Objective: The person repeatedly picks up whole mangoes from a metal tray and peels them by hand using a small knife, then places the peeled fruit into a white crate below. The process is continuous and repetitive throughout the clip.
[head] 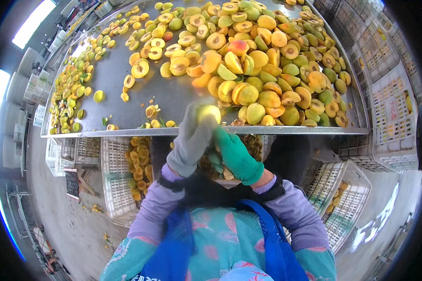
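In a grey knit glove, my left hand point(194, 140) is raised at the near edge of a metal sorting table point(109, 80). It is closed around a bright yellow piece of stone fruit point(210, 113). My right hand point(238, 156), gloved in green, meets it just below the fruit. Its fingers are bent and partly hidden, so whether it grips anything is unclear. Beyond both hands, a large heap of halved stone fruit point(260, 59) covers the right part of the table, many cut faces showing brown centres.
Smaller halves point(74, 84) line the table's left side. A raised metal rim point(126, 132) runs along its front. Below stand a white plastic crate point(117, 182) with fruit on the left and another crate point(351, 196) on the right. Stacked crates point(394, 109) rise at the right.
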The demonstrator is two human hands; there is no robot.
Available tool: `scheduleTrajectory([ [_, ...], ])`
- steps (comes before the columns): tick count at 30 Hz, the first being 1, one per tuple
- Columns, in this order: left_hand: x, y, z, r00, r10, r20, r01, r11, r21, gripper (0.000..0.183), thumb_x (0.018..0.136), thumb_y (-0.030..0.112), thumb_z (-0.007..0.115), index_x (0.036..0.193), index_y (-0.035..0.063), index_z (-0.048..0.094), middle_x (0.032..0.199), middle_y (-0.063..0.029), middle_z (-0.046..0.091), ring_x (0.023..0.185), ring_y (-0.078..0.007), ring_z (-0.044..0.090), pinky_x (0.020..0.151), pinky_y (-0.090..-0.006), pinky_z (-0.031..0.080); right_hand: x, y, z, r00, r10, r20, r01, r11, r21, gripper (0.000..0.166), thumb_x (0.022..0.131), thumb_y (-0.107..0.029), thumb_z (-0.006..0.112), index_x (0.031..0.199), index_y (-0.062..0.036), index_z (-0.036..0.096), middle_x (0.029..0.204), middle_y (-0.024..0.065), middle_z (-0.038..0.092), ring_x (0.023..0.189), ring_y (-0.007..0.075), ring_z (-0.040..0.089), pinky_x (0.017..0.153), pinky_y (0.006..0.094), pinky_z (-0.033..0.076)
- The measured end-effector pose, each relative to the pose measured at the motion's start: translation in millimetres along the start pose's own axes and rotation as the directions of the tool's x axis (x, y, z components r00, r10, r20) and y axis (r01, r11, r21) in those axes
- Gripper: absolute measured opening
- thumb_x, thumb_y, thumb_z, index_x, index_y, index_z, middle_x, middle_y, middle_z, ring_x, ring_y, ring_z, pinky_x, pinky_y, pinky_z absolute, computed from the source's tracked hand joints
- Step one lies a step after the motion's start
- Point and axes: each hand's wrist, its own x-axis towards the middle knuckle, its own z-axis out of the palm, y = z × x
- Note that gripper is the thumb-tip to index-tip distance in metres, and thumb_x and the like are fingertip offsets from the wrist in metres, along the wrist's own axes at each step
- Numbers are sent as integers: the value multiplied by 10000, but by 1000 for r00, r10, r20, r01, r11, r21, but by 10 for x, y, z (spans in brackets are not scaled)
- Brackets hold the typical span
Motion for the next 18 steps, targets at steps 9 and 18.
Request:
scheduleTrajectory([
  [9, 260, -179, -71, 895, -408, 179, 429, 899, -95, 223, 997, 168, 530, 1044, 16, 685, 946, -38, 675, 817, -106, 586, 774, -272, 491, -64, 60, 137, 995, -79, -67, 76, 996, -46, 461, 1034, -491, 427, 869, -87, 577, 622, 2, 522, 427, 106, 465, 396, 267, 393],
  [18, 233, -356, 83, 959, -279, 47, 283, 943, -177, 266, 989, 216, 547, 1048, -8, 676, 988, -84, 698, 847, -158, 636, 746, -297, 517, -44, -85, 82, 965, 237, 111, -259, 918, 299, 426, 1019, -537, 443, 862, -153, 536, 600, -39, 487, 436, 99, 445, 395, 253, 368],
])
